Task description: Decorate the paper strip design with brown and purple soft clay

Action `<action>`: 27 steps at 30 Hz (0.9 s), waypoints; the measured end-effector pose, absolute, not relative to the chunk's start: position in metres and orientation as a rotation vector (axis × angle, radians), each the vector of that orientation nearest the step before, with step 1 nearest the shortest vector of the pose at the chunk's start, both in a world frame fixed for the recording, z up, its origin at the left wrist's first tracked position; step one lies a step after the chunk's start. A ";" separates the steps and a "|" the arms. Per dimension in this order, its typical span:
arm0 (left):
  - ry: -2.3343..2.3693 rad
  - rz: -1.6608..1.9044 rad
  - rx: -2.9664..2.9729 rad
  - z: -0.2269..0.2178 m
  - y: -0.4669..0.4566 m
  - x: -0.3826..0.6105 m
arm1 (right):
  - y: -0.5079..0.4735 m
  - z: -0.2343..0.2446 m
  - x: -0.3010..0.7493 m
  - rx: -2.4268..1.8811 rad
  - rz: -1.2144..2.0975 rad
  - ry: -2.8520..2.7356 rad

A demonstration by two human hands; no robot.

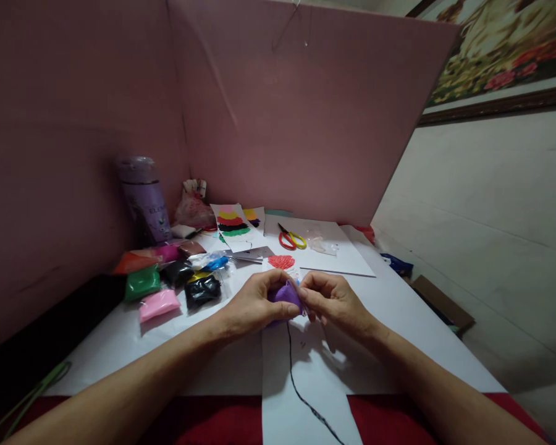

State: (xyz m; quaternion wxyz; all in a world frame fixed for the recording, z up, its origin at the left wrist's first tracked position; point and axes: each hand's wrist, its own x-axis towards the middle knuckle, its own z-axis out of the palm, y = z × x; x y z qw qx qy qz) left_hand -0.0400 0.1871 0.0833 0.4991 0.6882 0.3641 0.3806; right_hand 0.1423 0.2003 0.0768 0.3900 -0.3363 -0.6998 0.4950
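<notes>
My left hand [254, 301] is closed around a small bag of purple modelling clay [286, 296], thumb across its front. From the other side, the fingertips of my right hand [333, 301] pinch the clear plastic edge of the same bag. Both hands hover over a white paper strip [312, 402] that bears a black line [293, 371]. Beyond them, the paper shows a textured red patch [282, 262], with its middle part hidden behind the hands.
Several bagged clays lie left, among them green [142, 283], pink [159, 305] and black [202, 292]. Behind are scissors [287, 238], a crumpled clear bag [323, 243] and a colour-striped card [234, 221]. A purple bottle [146, 201] stands by the pink partition [278, 111].
</notes>
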 end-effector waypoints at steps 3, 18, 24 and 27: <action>1.074 1.258 1.886 0.085 0.184 -0.040 | 0.199 0.076 0.143 -0.816 1.106 -1.733; 1.043 0.925 1.850 0.083 0.170 -0.031 | 0.185 0.066 0.142 -0.670 0.213 -2.093; 1.101 0.948 2.031 0.083 0.173 -0.034 | 0.185 0.067 0.142 -0.661 0.145 -2.103; 1.166 1.003 2.123 0.076 0.175 -0.034 | 0.184 0.069 0.140 -0.721 0.098 -2.134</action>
